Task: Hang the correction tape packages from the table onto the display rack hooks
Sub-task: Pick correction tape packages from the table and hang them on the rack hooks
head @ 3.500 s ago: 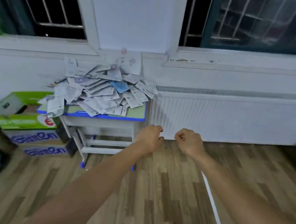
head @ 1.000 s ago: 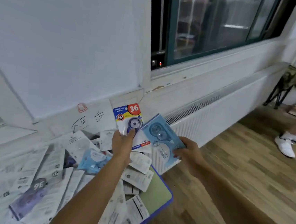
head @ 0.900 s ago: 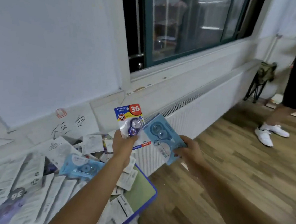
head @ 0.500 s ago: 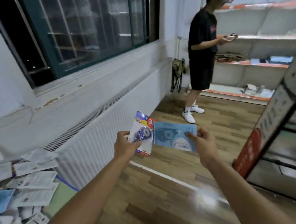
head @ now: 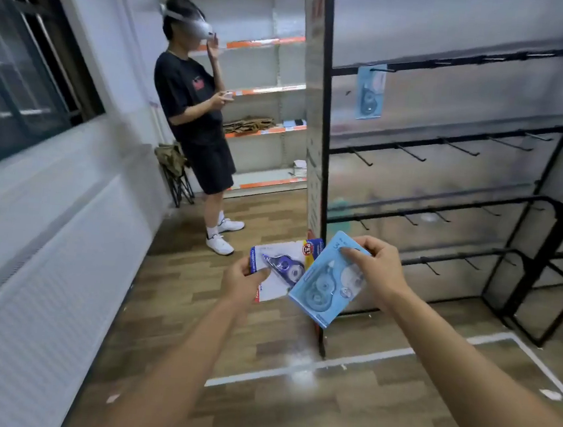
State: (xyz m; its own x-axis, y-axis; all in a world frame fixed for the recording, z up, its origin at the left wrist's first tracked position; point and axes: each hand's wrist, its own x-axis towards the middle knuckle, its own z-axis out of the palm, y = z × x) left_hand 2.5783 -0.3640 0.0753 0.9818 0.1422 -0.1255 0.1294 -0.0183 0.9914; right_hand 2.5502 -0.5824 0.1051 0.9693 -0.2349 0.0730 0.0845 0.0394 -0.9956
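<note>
Blue package (head: pixel 328 280) tilted, top upper-right.

head view, downward toward rack (head: pixel 451 154)

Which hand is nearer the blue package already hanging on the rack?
Right. The right hand is below the hanging package, slightly to its right; the left hand is lower and well off to the left.

the left hand (head: pixel 244 280) holds one package (head: pixel 280 268) just left of the second package (head: pixel 330 280), which the right hand (head: pixel 375 274) grips from its right; the two overlap. beyond the right hand stands the display rack (head: pixel 451 154), with a hung package (head: pixel 370 91) high above. a bystander (head: pixel 196 119) stands beyond the left hand, a radiator (head: pixel 45 259) far to its left.
</note>
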